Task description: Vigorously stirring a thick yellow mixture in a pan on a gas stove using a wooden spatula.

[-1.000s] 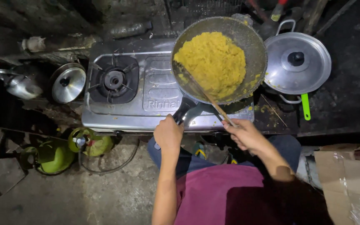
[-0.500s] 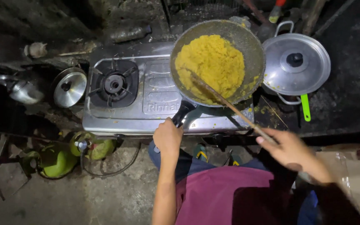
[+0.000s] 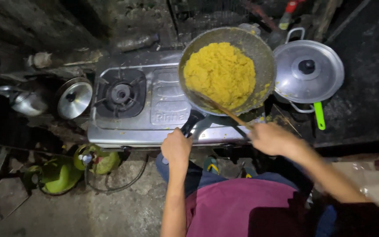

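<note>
On the right burner of the steel gas stove [image 3: 154,109] sits a dark wok [image 3: 259,57] heaped with yellow crumbly food [image 3: 219,73], and everything else gathers round that stove. At its front edge the left hand [image 3: 176,147] has its grip clamped on the wok's black handle [image 3: 191,123], steadying it. Just right of that, the right hand [image 3: 272,138], blurred, is closed round a wooden spatula [image 3: 222,109] whose tip digs into the near side of the yellow heap. Stirring looks to be the step in hand; a good turn of the food would want the spatula pushed under the heap while the left hand holds the wok firm. Right of the stove rests a lidded aluminium pot [image 3: 309,72] with a green-handled tool [image 3: 319,115] beside it. Left of the stove lie a loose steel lid [image 3: 74,98] and a kettle [image 3: 25,102]; below it, on the floor, stand green gas cylinders [image 3: 60,175].
</note>
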